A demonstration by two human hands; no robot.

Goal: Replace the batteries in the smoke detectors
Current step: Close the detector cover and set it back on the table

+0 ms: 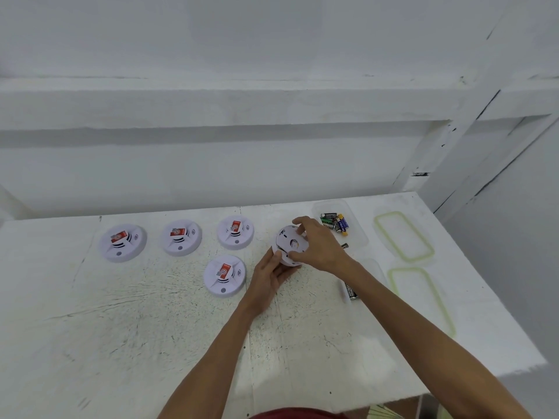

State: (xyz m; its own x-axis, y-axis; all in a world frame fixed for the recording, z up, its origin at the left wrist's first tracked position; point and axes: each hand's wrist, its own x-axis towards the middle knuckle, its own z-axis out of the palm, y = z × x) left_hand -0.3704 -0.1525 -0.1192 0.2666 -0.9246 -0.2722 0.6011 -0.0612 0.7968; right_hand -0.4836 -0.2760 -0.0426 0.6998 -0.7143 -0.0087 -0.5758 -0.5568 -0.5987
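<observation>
Holding the fifth smoke detector [289,244] tilted above the white table [151,328], back side towards the camera, the left hand [270,275] cups its lower rim with fingers wrapped around the edge, while the right hand [317,243] presses its fingertips onto the back, seemingly working at the rear cover or battery bay; whether a battery sits inside cannot be told. Four other smoke detectors lie face up, three in a far row [123,242] [181,237] [236,236] and one nearer [224,275], so the job looks at most partly done. A clear container [360,237] just right of the hands holds a small heap of batteries [334,222]; one loose battery [351,291] lies by the right forearm, another [344,245] near the container. Two green-rimmed lids [403,235] [422,300] rest at the right edge
</observation>
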